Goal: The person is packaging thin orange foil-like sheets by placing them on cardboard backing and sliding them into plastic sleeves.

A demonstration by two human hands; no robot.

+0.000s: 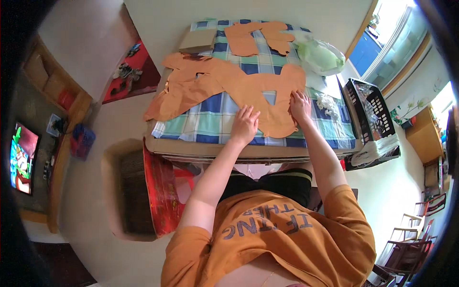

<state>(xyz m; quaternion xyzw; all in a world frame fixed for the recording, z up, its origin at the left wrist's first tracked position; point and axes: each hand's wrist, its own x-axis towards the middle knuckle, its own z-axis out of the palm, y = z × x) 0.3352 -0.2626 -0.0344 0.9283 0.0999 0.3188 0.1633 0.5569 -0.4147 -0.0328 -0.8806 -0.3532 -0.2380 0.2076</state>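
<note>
- Orange-tan sheeting, by its look thin and light, lies before you as a cut panel (pixel 279 122) on the plaid cloth (pixel 205 119), close to the table's near edge (pixel 210 151).
- Your left hand (pixel 245 125) rests palm down at the panel's near left side; your right hand (pixel 301 108) lies on its right edge. They are apart, fingers extended, neither closed around anything; you cannot tell whether a fingertip slips under the sheet.
- Leftward, a wide crumpled stretch (pixel 191 91) meets the panel; whether the two are joined is unclear.
- Expect it to be soft and limp, bending wherever you leave it unsupported. Its faint sheen suggests it may slide on the cloth.
- Treat the narrow strips beside the opening as the likeliest to stretch or crease. Take hold at the broad corners, both hands spread wide.
- Mind the white tangle (pixel 326 103) just beside your right hand; more orange cut shapes (pixel 241 40) lie at the far side.
</note>
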